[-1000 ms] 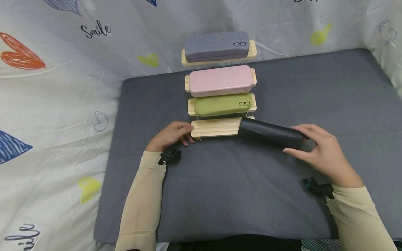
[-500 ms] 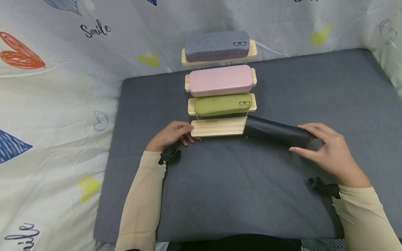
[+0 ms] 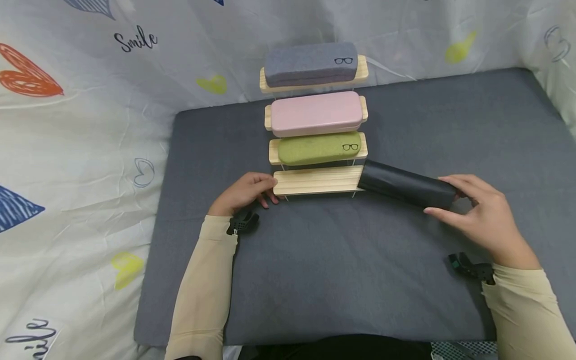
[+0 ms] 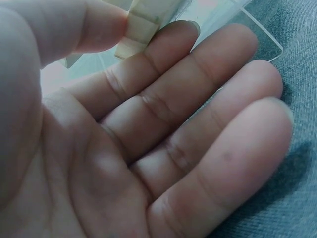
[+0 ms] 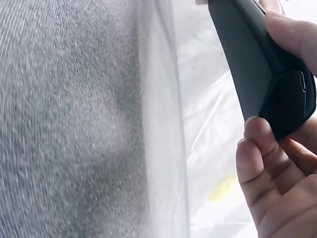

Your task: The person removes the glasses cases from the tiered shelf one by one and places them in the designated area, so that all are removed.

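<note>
Long black case (image 3: 407, 185): smooth (faintly glossy).

Black case (image 5: 255, 62) cropped at right wrist view's top, yellow print (image 5: 223, 188) blurred

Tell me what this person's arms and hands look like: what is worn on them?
Long, plain beige fabric sleeves cover both arms down to the wrists. Small black angular devices sit by the cuffs, the right one showing a little green. The left hand and right hand are bare: no glove or ring shows.
</note>
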Demonstrator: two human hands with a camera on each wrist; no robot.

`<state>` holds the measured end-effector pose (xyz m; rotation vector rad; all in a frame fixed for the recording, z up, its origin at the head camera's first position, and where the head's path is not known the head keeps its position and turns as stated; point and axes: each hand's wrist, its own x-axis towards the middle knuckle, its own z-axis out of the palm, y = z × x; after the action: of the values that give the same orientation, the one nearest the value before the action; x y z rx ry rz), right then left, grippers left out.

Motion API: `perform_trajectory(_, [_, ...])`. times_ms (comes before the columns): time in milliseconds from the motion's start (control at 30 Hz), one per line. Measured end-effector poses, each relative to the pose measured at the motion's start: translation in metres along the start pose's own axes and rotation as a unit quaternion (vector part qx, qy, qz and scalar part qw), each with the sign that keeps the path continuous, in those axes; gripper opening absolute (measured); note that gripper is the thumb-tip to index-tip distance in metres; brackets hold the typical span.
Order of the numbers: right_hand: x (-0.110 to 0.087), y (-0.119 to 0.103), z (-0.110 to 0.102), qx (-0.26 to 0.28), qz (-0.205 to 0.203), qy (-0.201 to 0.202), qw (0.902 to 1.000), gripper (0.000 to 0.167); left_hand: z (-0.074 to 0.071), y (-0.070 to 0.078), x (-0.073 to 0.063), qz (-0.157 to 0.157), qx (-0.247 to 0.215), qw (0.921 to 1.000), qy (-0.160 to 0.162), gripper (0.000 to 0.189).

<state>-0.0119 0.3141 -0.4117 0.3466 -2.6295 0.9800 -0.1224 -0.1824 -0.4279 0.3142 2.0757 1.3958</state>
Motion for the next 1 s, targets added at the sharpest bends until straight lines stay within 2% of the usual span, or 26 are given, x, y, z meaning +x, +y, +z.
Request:
perform_trajectory(200, [0.003,0.004,-0.005,-0.002,0.033,0.004,0.9995,0.075,-0.004,0.003,0.001,0.009,0.001,1.0,0.003,0.037])
perform_trajectory(500, [0.017,0.011,-0.007,0.01,0.054,0.005,0.9985,0.073,-0.006,0.003,-0.003,0.001,-0.002,1.0,0.004,0.036])
perform_trajectory(633, [0.024,0.013,-0.006,-0.001,0.051,0.008,0.9987,0.073,-0.005,0.003,-0.003,0.004,-0.005,1.0,0.004,0.036])
perform_trajectory(867, [0.034,0.017,-0.005,-0.015,0.02,0.019,0.9995,0.075,-0.003,-0.001,-0.002,0.006,-0.005,1.0,-0.001,0.036])
perform_trajectory(1000, [0.039,0.02,-0.004,-0.019,0.031,0.014,0.9992,0.073,-0.002,-0.001,-0.003,0.005,-0.006,1.0,-0.003,0.036])
